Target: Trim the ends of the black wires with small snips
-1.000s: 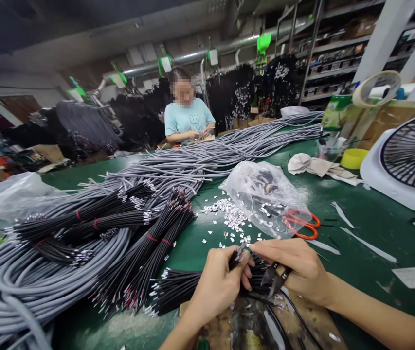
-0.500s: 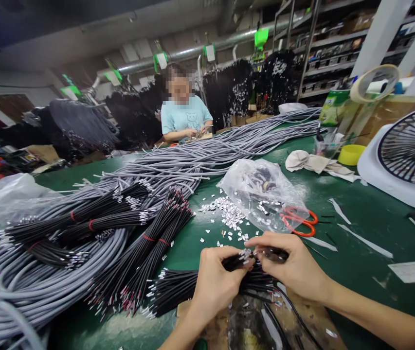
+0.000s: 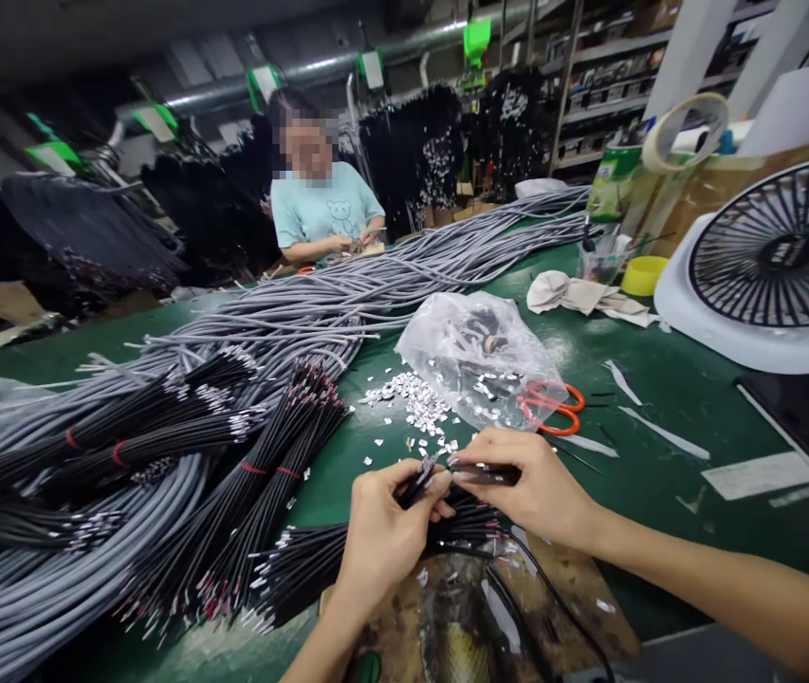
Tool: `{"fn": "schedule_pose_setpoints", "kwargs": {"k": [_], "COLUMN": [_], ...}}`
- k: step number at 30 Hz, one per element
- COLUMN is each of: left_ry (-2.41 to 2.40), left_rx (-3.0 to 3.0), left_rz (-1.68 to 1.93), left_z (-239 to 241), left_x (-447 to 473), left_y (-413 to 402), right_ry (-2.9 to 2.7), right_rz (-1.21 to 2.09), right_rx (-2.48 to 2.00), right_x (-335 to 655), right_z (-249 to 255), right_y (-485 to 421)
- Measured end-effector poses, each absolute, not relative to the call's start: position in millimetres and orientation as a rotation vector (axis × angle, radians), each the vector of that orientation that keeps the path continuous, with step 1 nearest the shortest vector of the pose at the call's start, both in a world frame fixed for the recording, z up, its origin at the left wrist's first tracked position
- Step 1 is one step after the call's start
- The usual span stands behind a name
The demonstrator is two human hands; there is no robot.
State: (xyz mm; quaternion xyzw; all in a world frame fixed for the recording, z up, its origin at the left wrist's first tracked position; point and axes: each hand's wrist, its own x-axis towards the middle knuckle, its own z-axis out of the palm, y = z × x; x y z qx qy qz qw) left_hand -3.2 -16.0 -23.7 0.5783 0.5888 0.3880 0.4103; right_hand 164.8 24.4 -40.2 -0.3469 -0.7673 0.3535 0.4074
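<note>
My left hand [image 3: 386, 526] is closed around short black wires [image 3: 413, 486], their silvery ends sticking out past the fingertips. In my right hand [image 3: 542, 484] is a slim dark tool [image 3: 490, 472], pinched between thumb and fingers with its tip close to those ends. Its exact kind is hard to make out. Below both hands lies a bundle of black wires [image 3: 311, 564] with pale tips, beside a worn wooden board [image 3: 575, 607]. Just beyond the fingers is a loose pile of small silver metal pieces [image 3: 419, 403].
A clear plastic bag [image 3: 479, 346] and orange-handled scissors [image 3: 553, 406] lie beyond my right hand. Tied black wire bundles [image 3: 262, 474] and grey cables [image 3: 162, 541] cover the left. A fan [image 3: 795, 256] stands right. Across the table a person [image 3: 325, 213] works with their hands.
The view has swung right and slightly down, so everything sits further left. My right hand's tool now lies level, its tip near the wire ends; both hands keep their grip.
</note>
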Motion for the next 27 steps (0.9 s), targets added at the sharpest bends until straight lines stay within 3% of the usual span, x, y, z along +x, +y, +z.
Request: {"fn": "schedule_pose_setpoints", "kwargs": {"k": [9, 21, 27], "left_ry": [1.515, 1.450, 1.402], "left_rx": [1.513, 1.491, 1.525], "left_rz": [0.955, 0.929, 0.891], "left_z": [-25, -29, -23], "left_x": [-2, -1, 2], "left_y": [-19, -18, -15], "right_ry": [-1.920, -1.723, -1.741], "right_rz": [0.880, 1.219, 1.170], "right_rx": [-0.850, -0.981, -0.945], "right_x": [161, 154, 154], "right_z": [-36, -40, -40], "right_y": [22, 25, 23]}}
